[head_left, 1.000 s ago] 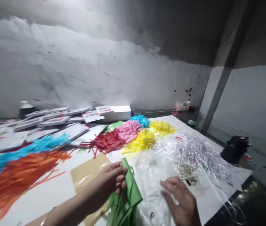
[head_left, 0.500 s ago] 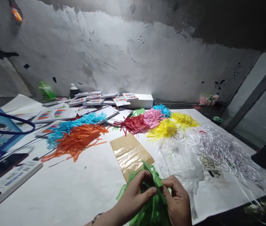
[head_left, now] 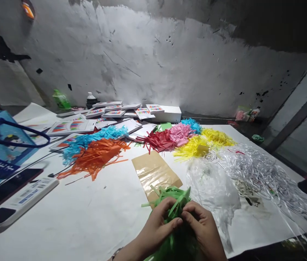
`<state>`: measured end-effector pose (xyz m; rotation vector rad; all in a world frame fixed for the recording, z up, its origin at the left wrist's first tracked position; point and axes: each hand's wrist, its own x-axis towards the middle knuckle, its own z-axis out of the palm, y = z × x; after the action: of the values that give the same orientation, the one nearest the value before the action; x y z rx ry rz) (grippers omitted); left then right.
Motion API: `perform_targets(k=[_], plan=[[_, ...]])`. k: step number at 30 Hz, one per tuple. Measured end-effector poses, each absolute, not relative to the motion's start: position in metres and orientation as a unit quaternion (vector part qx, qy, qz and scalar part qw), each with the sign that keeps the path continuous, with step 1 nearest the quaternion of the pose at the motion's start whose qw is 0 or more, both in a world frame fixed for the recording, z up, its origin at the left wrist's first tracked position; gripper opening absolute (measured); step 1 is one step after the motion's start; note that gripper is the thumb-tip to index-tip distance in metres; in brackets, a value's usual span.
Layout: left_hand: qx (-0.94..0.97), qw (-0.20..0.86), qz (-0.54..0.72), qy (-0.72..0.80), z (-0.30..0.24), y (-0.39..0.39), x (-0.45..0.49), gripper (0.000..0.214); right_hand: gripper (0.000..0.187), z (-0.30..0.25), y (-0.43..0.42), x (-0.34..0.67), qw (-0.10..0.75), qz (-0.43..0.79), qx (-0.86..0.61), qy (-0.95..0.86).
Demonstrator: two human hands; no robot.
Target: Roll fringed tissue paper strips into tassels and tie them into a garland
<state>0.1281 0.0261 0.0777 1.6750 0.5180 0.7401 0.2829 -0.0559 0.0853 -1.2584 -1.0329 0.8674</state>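
Note:
A bunch of green fringed strips [head_left: 175, 241], like a tassel, sits low in the middle of the head view between my hands. My left hand [head_left: 159, 224] is closed around its upper part from the left, thumb pointing across to the right. From the other side my right hand [head_left: 204, 225] pinches the bunch near its top, thumb against bent fingers. Strip ends stick up above both hands. Just behind lies a brown paper sheet [head_left: 155, 168] with a shiny film surface, partly covered by the green strips. A crumpled clear plastic bag [head_left: 213, 192] lies right of it.
Orange fringe [head_left: 99, 156], blue fringe [head_left: 96, 137], red fringe [head_left: 160, 140], pink fringe [head_left: 180, 133] and yellow fringe [head_left: 191, 145] lie across the table. White cords [head_left: 262, 174] are heaped right. A phone [head_left: 12, 186], power bank [head_left: 23, 203] and blue bag [head_left: 3, 145] stand left; boxes [head_left: 167, 114] behind.
The hands have drawn slightly closer together on the green bunch, and its strips have shifted, with the upright strip now folded over. The whole view has moved a little.

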Motion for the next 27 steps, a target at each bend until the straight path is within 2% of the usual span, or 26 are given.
perform_targets(k=[4, 6, 9, 11, 13, 17, 20, 21, 27], plan=[[0.699, 0.6, 0.325, 0.213, 0.081, 0.025, 0.128, 0.033, 0.032, 0.081, -0.056, 0.285, 0.602, 0.409, -0.538, -0.426], [0.689, 0.609, 0.329, 0.215, 0.081, 0.025, 0.129, 0.032, 0.028, 0.077, -0.058, 0.285, 0.58, 0.352, -0.575, -0.457], [0.662, 0.634, 0.336, 0.217, 0.079, 0.025, 0.13, 0.031, 0.011, 0.073, -0.062, 0.285, 0.545, 0.09, -0.626, -0.55], [0.648, 0.645, 0.343, 0.216, 0.077, 0.024, 0.13, 0.028, 0.017, 0.073, -0.063, 0.284, 0.503, -0.079, -0.596, -0.621], [0.645, 0.642, 0.354, 0.214, 0.075, 0.023, 0.131, 0.025, 0.023, 0.075, -0.063, 0.282, 0.468, -0.153, -0.572, -0.656], [0.671, 0.603, 0.378, 0.209, 0.071, 0.02, 0.131, 0.022, 0.016, 0.076, -0.06, 0.275, 0.445, -0.143, -0.61, -0.64], [0.69, 0.579, 0.38, 0.208, 0.069, 0.018, 0.131, 0.021, 0.011, 0.074, -0.057, 0.272, 0.461, -0.152, -0.613, -0.623], [0.692, 0.579, 0.378, 0.208, 0.068, 0.017, 0.131, 0.022, 0.014, 0.074, -0.057, 0.272, 0.472, -0.148, -0.611, -0.618], [0.685, 0.594, 0.363, 0.212, 0.071, 0.015, 0.132, 0.032, 0.018, 0.077, -0.057, 0.274, 0.54, -0.008, -0.614, -0.575]])
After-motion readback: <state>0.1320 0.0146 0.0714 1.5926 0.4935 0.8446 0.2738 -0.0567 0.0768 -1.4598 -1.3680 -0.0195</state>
